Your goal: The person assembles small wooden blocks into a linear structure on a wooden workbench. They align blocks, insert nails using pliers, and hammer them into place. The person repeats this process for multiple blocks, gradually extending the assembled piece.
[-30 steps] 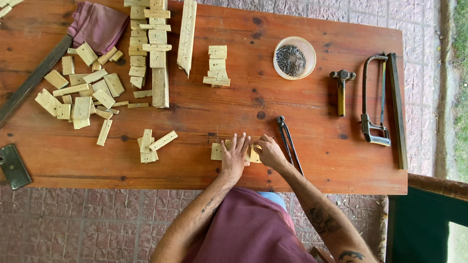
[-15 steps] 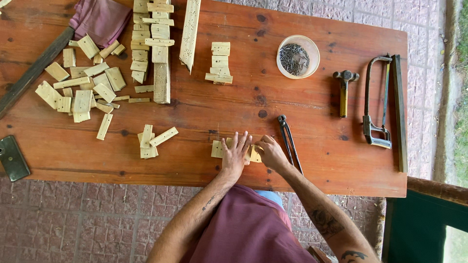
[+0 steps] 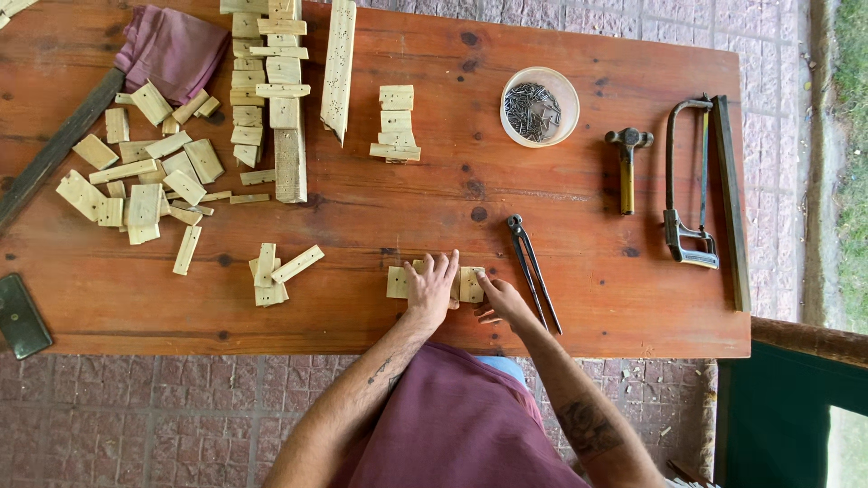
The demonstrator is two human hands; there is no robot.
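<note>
Pressing flat with spread fingers, your left hand (image 3: 432, 287) covers a row of small wooden blocks (image 3: 397, 282) near the desk (image 3: 380, 217) front edge; your right hand (image 3: 503, 299) fingertips touch its end. Beside lie one pincers (image 3: 533, 269), one hammer (image 3: 627, 164), one hacksaw (image 3: 685, 181), one bowl of nails (image 3: 540, 106).

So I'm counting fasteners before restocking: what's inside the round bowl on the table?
The pale round bowl holds a loose heap of small dark nails, piled toward its left side. The bowl's bottom under the heap is covered, so their number cannot be told.
</note>
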